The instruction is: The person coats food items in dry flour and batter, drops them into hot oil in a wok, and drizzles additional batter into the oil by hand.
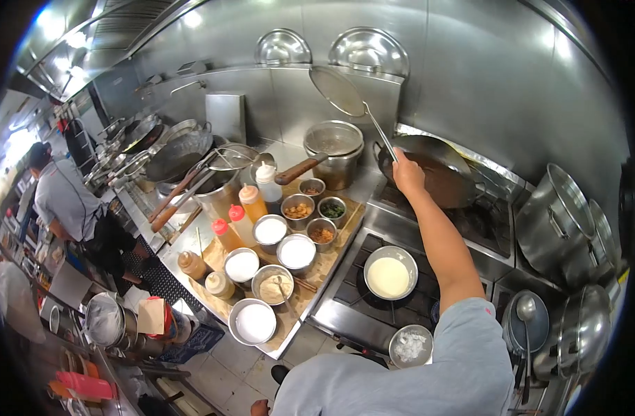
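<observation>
The right hand (409,175) is raised out over the stove (331,320), its fingers wrapped around the handle (380,129) of a round wire strainer (337,91). The strainer is held up and tilted, its mesh near the back wall, above and behind a steel pot (340,179), while the hand is over the near side of a large wok (428,143) with dark brown contents. The step in hand looks like holding the strainer aloft beside the wok; nothing can be made out in the mesh. From this pose, any move of it calls for a firm grip near the end of the long handle and a steady wrist, so that the mesh clears the pot and the wok rim

Only a small part of the left hand (260,408) shows at the bottom edge, and whether its fingers are open or closed cannot be told. Nearer the body, a bowl of pale batter (388,279) sits on the front burner, and a bowl of white powder (410,346) is by the stove's front edge, close to the grey shirt (359,388)
</observation>
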A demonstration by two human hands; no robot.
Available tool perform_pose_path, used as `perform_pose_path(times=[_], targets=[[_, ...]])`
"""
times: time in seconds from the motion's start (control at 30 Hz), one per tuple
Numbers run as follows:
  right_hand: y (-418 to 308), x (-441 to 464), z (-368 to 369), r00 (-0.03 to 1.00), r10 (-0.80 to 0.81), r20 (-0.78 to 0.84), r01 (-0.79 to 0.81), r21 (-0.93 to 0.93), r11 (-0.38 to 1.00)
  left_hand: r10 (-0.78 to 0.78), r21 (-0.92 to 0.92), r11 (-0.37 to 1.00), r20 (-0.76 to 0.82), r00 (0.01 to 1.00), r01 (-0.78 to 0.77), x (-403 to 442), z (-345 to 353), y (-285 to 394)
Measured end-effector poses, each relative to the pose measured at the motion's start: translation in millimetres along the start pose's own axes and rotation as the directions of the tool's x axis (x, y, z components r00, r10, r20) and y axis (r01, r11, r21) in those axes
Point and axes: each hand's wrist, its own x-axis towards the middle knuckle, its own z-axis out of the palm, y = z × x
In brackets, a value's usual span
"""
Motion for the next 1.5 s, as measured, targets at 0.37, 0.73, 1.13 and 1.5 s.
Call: perform_pose_path(times=[0.37, 0.73, 1.13, 1.5], targets=[[-5, 5, 37, 0.998, -0.056, 0.029, 0.058, -0.086, 0.995, -0.280, 0.072, 0.960, 0.187, 0.942, 0.271, -18, 27, 9], [-11, 6, 42, 0.994, -0.110, -0.016, 0.108, -0.087, 0.990, -0.022, 0.000, 1.000, -0.088, 0.996, 0.022, -5, 13, -8], [-1, -17, 65, 0.999, 0.008, 0.035, -0.003, -0.130, 0.991, -0.255, -0.350, 0.894, 0.117, 0.960, 0.280, -19, 8, 4], [-28, 20, 144, 0.710, -0.137, 0.690, -0.680, 0.723, 0.119, -0.669, -0.397, 0.601, 0.224, 0.709, 0.693, 8, -30, 54]])
